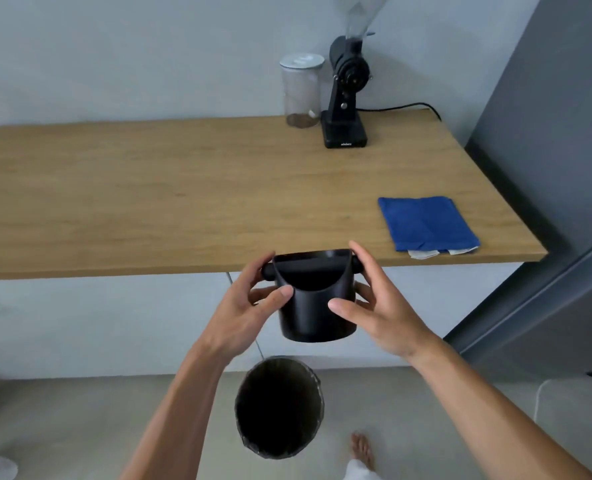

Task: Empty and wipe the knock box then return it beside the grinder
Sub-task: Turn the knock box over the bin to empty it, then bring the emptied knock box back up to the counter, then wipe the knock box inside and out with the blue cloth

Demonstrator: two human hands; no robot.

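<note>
A black knock box point(317, 306) with a bar across its top is held upright in the air, just off the front edge of the wooden counter point(170, 188). My left hand point(253, 306) grips its left side and my right hand point(374, 306) grips its right side. Directly below it on the floor stands a round bin point(280, 407) with a dark liner. The black grinder point(345, 95) stands at the back of the counter. A folded blue cloth point(426, 223) lies at the counter's right front.
A clear jar point(301, 91) with a grey lid and a little coffee stands left of the grinder. The grinder's cable point(405, 107) runs to the right. A grey cabinet point(547, 168) borders the counter's right end. My bare foot point(362, 448) is beside the bin.
</note>
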